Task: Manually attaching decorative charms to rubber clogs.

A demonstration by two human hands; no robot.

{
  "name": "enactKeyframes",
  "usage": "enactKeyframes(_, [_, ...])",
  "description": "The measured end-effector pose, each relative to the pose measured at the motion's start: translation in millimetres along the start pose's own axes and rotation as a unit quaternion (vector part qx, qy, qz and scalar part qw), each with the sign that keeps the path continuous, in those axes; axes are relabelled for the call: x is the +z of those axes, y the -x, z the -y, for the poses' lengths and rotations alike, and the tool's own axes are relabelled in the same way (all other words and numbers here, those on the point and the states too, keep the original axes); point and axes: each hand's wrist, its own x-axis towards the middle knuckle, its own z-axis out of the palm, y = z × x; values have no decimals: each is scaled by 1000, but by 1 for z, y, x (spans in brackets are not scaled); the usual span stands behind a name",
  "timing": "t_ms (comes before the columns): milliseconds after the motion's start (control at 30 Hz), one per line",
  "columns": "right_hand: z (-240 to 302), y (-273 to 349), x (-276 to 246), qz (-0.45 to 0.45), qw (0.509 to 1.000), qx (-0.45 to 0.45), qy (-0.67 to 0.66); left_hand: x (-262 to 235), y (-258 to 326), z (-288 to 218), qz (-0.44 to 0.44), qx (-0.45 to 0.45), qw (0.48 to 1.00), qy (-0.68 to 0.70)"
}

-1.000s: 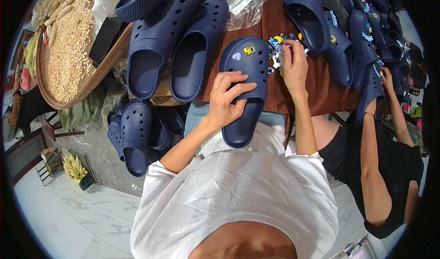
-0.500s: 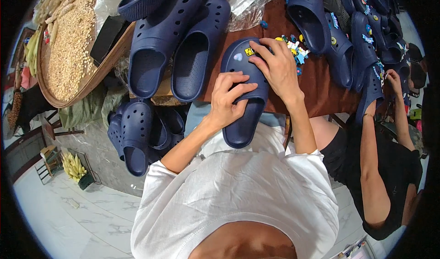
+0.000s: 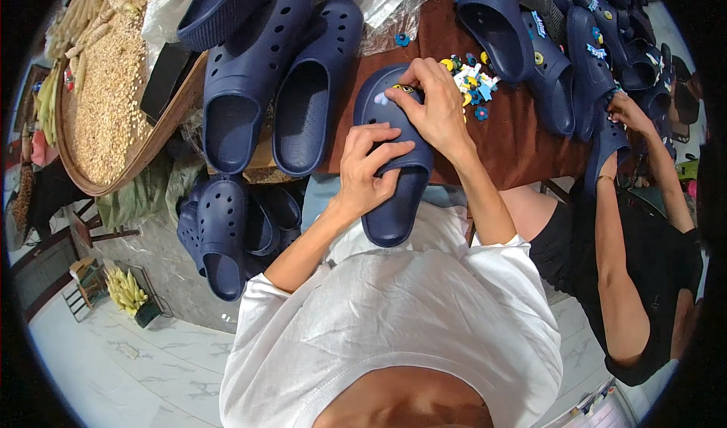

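Note:
A navy clog [image 3: 392,212] lies upright in front of my chest, its toe on the edge of the brown cloth. My left hand [image 3: 369,169] grips it from the left, fingers curled over the upper. Bent over the toe, my right hand [image 3: 438,108] closes its thumb and fingers on a yellow shoe charm, which they partly hide. Beside the thumb tip sits a pale heart-shaped charm [image 3: 381,98] on the upper. Loose colourful charms [image 3: 473,83] lie in a small pile just beyond my right hand.
More navy clogs [image 3: 310,117] stand at left, with others [image 3: 221,235] below them. Decorated clogs [image 3: 553,79] line the right side, where a co-worker's hands [image 3: 630,114] handle one. A basket of pale kernels [image 3: 113,117] is at far left. Clear plastic wrap [image 3: 394,19] lies at the back.
My right thumb has slid left across the toe to the heart charm, and the fingers now cover much of the yellow charm. My left hand keeps its grip. The whole view has shifted slightly.

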Motion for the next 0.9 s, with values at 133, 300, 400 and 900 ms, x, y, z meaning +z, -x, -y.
enactKeyframes(133, [-1,-1,1,-5,1000,-4,-3,0,-1,0,-2,-4,1000,1])
enactKeyframes(300, [-1,-1,1,-24,999,-14,47,-2,-3,-2,3,-13,1000,4])
enactKeyframes(400, [-8,-3,-2,-18,995,-46,83,-2,-1,-2,5,-13,1000,5])
enactKeyframes(900, [-29,-14,-5,26,984,-144,103,-1,-4,0,1,-12,1000,10])
